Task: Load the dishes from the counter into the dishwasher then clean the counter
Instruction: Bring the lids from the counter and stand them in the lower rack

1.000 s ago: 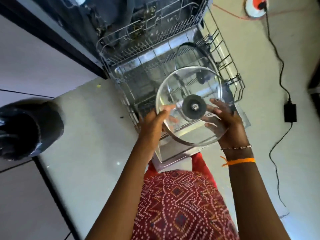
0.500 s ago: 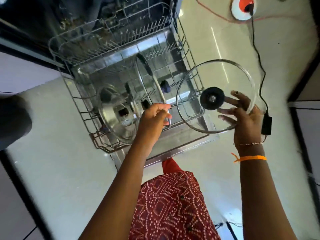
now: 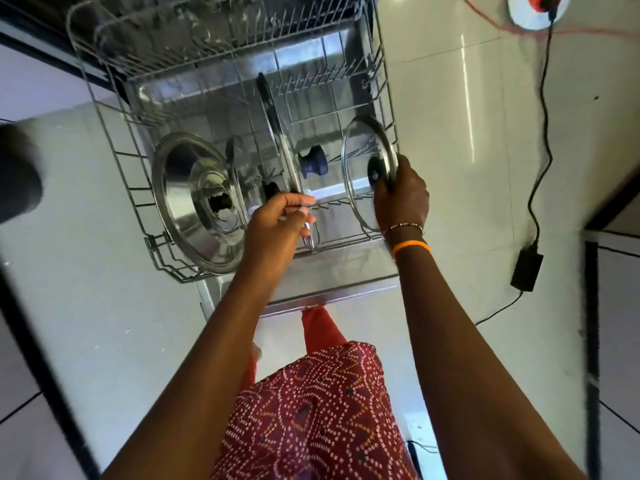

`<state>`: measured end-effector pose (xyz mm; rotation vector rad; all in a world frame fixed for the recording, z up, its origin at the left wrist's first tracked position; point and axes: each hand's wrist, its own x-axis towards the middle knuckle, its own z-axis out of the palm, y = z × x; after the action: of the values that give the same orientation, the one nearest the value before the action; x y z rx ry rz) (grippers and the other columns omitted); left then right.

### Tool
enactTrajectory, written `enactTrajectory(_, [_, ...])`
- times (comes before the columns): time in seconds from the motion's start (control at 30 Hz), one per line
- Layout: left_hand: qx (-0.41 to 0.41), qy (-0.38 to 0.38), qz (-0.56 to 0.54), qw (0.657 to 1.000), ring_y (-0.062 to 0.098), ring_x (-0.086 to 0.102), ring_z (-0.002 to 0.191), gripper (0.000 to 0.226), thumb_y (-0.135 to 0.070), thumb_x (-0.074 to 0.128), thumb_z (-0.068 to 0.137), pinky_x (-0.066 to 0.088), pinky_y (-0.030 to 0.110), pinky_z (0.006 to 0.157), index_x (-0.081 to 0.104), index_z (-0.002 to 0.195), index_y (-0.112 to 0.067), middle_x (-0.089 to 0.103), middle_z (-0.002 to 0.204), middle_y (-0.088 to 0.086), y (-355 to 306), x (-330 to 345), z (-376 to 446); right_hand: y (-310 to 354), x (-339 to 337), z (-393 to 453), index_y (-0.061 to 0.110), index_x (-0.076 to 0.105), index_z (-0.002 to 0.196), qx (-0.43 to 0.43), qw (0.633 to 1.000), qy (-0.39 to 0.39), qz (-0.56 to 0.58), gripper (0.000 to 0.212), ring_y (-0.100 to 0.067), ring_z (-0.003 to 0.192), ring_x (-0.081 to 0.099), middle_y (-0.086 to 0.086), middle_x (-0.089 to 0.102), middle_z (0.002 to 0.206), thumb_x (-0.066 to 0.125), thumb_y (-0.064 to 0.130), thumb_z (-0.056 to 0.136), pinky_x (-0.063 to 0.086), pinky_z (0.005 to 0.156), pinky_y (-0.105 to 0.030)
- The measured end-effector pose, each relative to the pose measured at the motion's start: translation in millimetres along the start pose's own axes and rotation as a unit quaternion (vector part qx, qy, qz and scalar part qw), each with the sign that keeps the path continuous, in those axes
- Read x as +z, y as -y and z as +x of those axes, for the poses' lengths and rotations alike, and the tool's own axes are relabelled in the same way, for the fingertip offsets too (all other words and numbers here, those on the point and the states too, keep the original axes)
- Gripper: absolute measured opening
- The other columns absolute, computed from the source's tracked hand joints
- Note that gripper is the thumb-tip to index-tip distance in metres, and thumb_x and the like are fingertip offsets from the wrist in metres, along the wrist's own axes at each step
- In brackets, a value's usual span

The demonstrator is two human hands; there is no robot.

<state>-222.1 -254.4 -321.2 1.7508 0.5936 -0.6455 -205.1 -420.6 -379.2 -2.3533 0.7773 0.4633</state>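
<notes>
The dishwasher's lower wire rack (image 3: 114, 140) is pulled out over the open door. My right hand (image 3: 401, 195) grips the glass lid (image 3: 360, 161) by its rim and holds it upright at the rack's right side. A second lid (image 3: 277, 133) with a dark blue knob (image 3: 313, 162) stands on edge in the middle; my left hand (image 3: 277, 226) pinches its lower rim. A large steel lid (image 3: 188, 195) leans in the rack's left part.
The upper rack (image 3: 194, 39) sticks out above the lower one. A black power adapter (image 3: 526, 271) and its cable lie on the tiled floor to the right. A dark blurred object (image 3: 17, 174) sits at the left edge. My red patterned clothing fills the bottom.
My right hand has carried the glass lid from beside the rack down into its right side and turned it upright. My left hand has closed on the middle lid's rim.
</notes>
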Motion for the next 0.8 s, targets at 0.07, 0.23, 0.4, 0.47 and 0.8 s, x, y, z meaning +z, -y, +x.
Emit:
enactTrajectory(0.07, [0.009, -0.004, -0.001, 1.0, 0.002, 0.058, 0.06, 0.026, 0.0, 0.046, 0.092, 0.047, 0.012, 0.059, 0.062, 0.087, -0.02, 0.063, 0.077, -0.002, 2, 0, 2, -2, -1, 5, 0.015, 0.048, 0.129, 0.005, 1.0, -0.005, -0.007, 0.039, -0.038, 0.104, 0.056, -0.016, 0.063, 0.115, 0.05, 0.028, 0.093, 0.041, 0.079, -0.037])
enactTrajectory(0.23, [0.016, -0.011, -0.015, 1.0, -0.002, 0.055, 0.056, 0.03, 0.0, 0.045, 0.093, 0.043, 0.01, 0.058, 0.062, 0.081, -0.021, 0.062, 0.075, -0.001, 4, 0, 6, -4, -1, 4, 0.016, 0.047, 0.129, 0.007, 0.998, -0.018, -0.051, 0.037, -0.038, 0.105, 0.056, -0.014, 0.063, 0.116, 0.048, 0.025, 0.094, 0.042, 0.08, -0.037])
enactTrajectory(0.4, [0.014, -0.005, -0.02, 1.0, -0.002, 0.055, 0.056, 0.03, 0.001, 0.045, 0.092, 0.042, 0.01, 0.058, 0.062, 0.079, -0.02, 0.061, 0.073, 0.0, 3, 0, 8, -2, 11, 2, 0.013, 0.047, 0.128, -0.015, 0.996, 0.004, -0.084, 0.035, -0.037, 0.104, 0.058, -0.017, 0.063, 0.114, 0.048, 0.023, 0.095, 0.045, 0.082, -0.037])
enactTrajectory(0.47, [0.015, -0.004, -0.018, 1.0, -0.003, 0.055, 0.056, 0.03, 0.0, 0.045, 0.093, 0.042, 0.008, 0.057, 0.062, 0.079, -0.02, 0.061, 0.073, -0.001, 3, -1, 7, 0, 17, 4, 0.013, 0.046, 0.128, -0.027, 0.995, 0.02, -0.095, 0.034, -0.036, 0.105, 0.058, -0.016, 0.062, 0.115, 0.048, 0.021, 0.095, 0.046, 0.083, -0.037])
enactTrajectory(0.8, [0.018, -0.031, -0.042, 0.998, 0.006, 0.054, 0.061, 0.028, -0.001, 0.046, 0.091, 0.046, 0.014, 0.061, 0.063, 0.079, -0.02, 0.062, 0.074, -0.001, 7, 0, 1, 3, 31, 14, 0.006, 0.045, 0.128, -0.05, 0.992, 0.101, -0.049, 0.038, -0.034, 0.106, 0.058, -0.019, 0.061, 0.116, 0.051, 0.01, 0.091, 0.044, 0.08, -0.031])
